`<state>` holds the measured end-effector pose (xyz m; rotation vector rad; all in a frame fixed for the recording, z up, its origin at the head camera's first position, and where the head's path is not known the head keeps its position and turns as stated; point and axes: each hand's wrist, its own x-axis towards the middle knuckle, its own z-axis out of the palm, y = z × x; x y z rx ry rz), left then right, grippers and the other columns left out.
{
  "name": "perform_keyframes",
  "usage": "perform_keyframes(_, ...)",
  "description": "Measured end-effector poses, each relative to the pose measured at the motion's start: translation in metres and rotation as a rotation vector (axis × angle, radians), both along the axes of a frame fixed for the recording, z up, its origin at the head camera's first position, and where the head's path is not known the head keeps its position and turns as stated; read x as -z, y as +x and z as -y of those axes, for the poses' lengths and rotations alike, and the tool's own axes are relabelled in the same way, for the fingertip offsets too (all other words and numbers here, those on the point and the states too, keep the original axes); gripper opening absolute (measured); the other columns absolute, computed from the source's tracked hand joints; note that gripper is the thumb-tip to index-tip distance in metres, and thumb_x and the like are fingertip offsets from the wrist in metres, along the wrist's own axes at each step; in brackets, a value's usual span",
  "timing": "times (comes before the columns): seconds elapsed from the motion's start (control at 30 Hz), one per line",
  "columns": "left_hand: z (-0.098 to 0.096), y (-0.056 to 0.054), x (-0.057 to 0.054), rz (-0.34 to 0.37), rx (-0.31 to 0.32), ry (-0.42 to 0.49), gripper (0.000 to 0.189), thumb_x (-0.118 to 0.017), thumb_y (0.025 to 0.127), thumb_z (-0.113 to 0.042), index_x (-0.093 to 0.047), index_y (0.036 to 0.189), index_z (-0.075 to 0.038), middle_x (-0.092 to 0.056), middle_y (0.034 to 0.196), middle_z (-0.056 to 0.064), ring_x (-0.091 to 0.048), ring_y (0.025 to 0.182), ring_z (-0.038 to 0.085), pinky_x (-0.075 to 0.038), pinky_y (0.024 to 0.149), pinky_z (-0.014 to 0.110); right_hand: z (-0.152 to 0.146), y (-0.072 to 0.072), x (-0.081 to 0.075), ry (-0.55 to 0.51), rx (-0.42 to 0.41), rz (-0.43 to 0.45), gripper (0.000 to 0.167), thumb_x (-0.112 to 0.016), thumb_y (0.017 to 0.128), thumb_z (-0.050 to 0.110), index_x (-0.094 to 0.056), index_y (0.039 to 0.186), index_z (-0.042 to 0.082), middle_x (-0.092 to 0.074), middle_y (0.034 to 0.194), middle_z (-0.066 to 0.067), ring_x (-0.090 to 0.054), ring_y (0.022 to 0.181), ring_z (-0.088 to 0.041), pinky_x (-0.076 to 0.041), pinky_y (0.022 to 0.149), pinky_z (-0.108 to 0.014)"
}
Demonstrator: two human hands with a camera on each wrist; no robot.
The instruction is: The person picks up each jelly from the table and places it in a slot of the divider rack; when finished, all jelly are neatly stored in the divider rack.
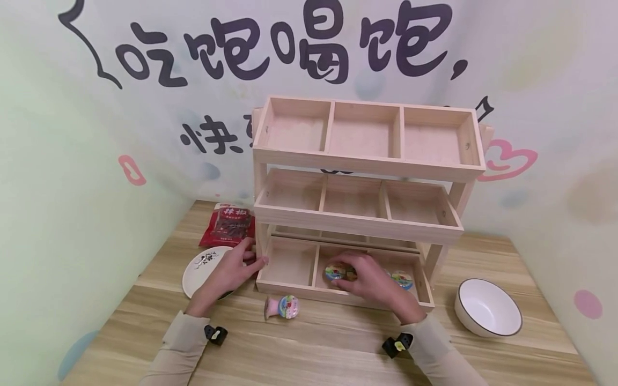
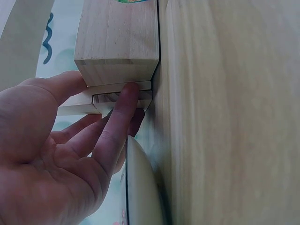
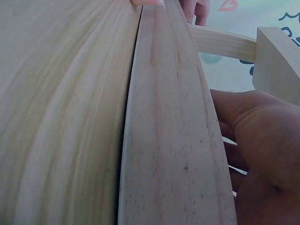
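Note:
A three-tier wooden rack (image 1: 369,222) stands on the table, each tier split into compartments. My left hand (image 1: 234,273) is at the left end of the bottom tier, fingers spread and partly straight; its fingertips touch the wood (image 2: 117,72) in the left wrist view. My right hand (image 1: 369,276) reaches into the bottom tier's middle compartment, thumb and forefinger around a small jelly cup (image 1: 335,272) with a colourful lid. Another jelly cup (image 1: 402,279) lies to the right, and others are partly hidden by the hand. In the right wrist view, the front board (image 3: 173,131) hides the right fingertips.
Two jelly cups (image 1: 288,306) lie on their sides on the table before the rack. A patterned plate (image 1: 193,273) and a red bag of dried chillies (image 1: 227,225) are at the left. To the right sits a white bowl (image 1: 487,308). A printed cloth hangs behind.

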<state>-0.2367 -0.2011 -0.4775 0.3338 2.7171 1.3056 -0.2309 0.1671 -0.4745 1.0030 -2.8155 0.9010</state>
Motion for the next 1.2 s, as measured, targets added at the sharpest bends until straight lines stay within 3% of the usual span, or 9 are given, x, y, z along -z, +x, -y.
perform_keyframes(0.43, 0.0007, 0.0005, -0.0012, 0.002, -0.001, -0.001, 0.061, -0.069, 0.108, -0.030, -0.044, 0.156, -0.003, -0.060, 0.154, 0.029, -0.065, 0.139, 0.044, -0.057, 0.110, 0.057, -0.0020, 0.0019, 0.0027, 0.023, 0.004, -0.011, 0.035, -0.085, 0.096, 0.022, -0.077, 0.128, 0.011, -0.078, 0.124, -0.002, -0.073, 0.115, -0.020, -0.062, 0.097, -0.044)
perform_keyframes(1.0, 0.0008, -0.0024, -0.0021, -0.013, 0.013, -0.005, 0.062, -0.070, 0.108, -0.031, -0.043, 0.156, -0.002, -0.061, 0.152, 0.029, -0.065, 0.138, 0.044, -0.056, 0.111, 0.058, -0.0058, 0.0020, 0.0015, 0.000, -0.005, 0.016, 0.036, -0.084, 0.097, 0.023, -0.076, 0.131, 0.011, -0.078, 0.126, -0.002, -0.075, 0.113, -0.020, -0.064, 0.094, -0.041)
perform_keyframes(1.2, -0.0006, 0.0001, -0.0022, 0.014, -0.004, -0.004, 0.062, -0.069, 0.108, -0.031, -0.043, 0.157, -0.004, -0.059, 0.155, 0.029, -0.064, 0.140, 0.044, -0.056, 0.112, 0.058, -0.0065, 0.0035, 0.0046, -0.015, 0.013, 0.024, 0.037, -0.085, 0.097, 0.024, -0.076, 0.131, 0.012, -0.078, 0.127, -0.001, -0.073, 0.116, -0.020, -0.063, 0.095, -0.042)
